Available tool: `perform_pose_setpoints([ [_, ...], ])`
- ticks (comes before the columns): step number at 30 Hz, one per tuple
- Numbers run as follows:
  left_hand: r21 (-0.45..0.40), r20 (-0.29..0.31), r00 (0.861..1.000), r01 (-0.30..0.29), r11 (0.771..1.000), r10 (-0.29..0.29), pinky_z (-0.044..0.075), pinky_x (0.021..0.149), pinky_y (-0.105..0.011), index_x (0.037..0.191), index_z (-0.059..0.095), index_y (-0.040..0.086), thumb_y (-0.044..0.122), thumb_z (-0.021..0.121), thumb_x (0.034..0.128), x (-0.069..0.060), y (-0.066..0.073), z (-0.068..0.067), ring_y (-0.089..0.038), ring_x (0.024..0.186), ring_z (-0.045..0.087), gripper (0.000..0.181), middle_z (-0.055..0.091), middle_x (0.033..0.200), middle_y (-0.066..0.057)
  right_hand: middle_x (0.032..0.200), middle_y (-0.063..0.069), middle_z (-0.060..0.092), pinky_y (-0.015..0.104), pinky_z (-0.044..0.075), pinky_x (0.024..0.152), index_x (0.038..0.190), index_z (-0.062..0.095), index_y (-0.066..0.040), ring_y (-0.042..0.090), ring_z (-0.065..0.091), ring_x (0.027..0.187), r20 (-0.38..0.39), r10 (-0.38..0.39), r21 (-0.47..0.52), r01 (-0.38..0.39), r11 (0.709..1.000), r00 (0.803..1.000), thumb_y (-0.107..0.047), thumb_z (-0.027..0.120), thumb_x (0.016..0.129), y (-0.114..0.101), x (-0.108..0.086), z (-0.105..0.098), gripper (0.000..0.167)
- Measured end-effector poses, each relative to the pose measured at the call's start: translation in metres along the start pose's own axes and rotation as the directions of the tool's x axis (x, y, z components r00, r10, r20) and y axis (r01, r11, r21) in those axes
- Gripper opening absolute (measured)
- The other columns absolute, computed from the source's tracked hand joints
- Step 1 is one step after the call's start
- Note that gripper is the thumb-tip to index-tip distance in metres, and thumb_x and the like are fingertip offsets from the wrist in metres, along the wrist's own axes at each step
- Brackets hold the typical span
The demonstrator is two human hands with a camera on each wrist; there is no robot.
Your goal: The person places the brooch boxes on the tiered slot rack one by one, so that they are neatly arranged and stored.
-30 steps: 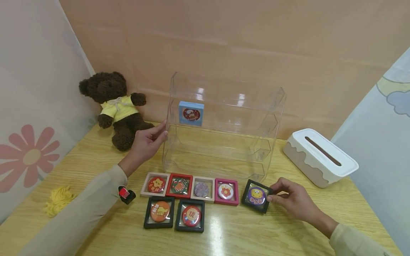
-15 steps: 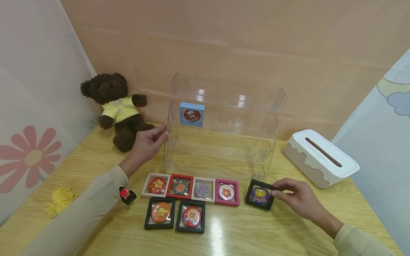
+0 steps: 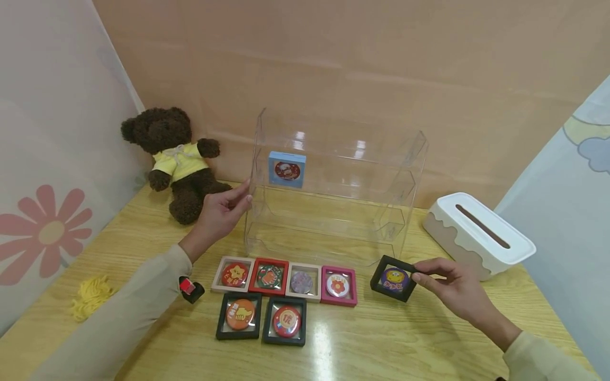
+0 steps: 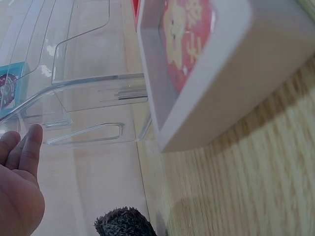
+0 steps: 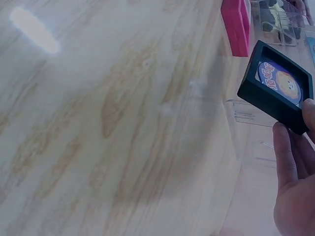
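Note:
My right hand (image 3: 455, 291) pinches a black square display frame (image 3: 381, 286) by its right edge. Inside it sits a purple round badge (image 3: 396, 279) with a yellow figure. The frame is tilted and raised off the table in the right wrist view. My left hand (image 3: 216, 219) touches the left side of a clear acrylic display rack (image 3: 333, 227), its fingertips (image 4: 33, 135) against the outer panel. A light blue framed badge (image 3: 287, 169) stands at the left of an upper tier of the rack.
In front of the rack lie a row with a beige frame (image 3: 251, 262), red frame (image 3: 286, 278), second beige frame (image 3: 318, 286) and pink frame (image 3: 353, 291). Nearer are two black frames (image 3: 220, 317). A teddy bear (image 3: 183, 161), yellow yarn (image 3: 90, 299) and tissue box (image 3: 476, 227) stand around.
My right hand has moved slightly right and up with the black frame, whose tilt has altered. The left hand stays at the rack's side.

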State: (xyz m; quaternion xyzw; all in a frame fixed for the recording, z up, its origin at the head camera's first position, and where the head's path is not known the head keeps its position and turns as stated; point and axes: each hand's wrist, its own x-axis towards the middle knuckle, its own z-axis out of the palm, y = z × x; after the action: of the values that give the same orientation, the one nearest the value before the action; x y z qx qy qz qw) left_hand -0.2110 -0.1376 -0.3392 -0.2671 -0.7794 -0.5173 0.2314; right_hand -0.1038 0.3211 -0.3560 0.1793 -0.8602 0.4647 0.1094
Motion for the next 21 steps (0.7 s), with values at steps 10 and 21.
perform_pose_setpoints([
  [10,-0.013,-0.009,1.000,0.002,1.000,-0.002,0.055,0.066,-0.020,0.129,0.057,0.003,0.005,0.061,0.0929,-0.002,-0.017,0.001,-0.019,0.078,0.069,0.036,0.065,0.107,-0.017,0.093,0.004,0.069,0.022,0.055,0.065,0.085,0.067,0.010,0.006,0.066,0.081,-0.115,-0.095,0.265,0.123,0.956,0.989,0.029,0.061,0.074,-0.013,0.013,-0.009,0.023],
  [21,0.022,-0.010,1.000,-0.009,1.000,0.009,0.052,0.065,-0.014,0.124,0.055,-0.010,-0.007,0.059,0.0903,0.000,0.010,0.000,-0.033,0.076,0.068,0.034,0.063,0.103,-0.027,0.091,0.003,0.069,0.021,0.054,0.067,0.082,0.064,0.015,0.006,0.066,0.082,-0.172,-0.174,0.162,0.202,0.966,0.970,0.027,0.062,0.074,-0.026,0.031,-0.014,0.015],
])
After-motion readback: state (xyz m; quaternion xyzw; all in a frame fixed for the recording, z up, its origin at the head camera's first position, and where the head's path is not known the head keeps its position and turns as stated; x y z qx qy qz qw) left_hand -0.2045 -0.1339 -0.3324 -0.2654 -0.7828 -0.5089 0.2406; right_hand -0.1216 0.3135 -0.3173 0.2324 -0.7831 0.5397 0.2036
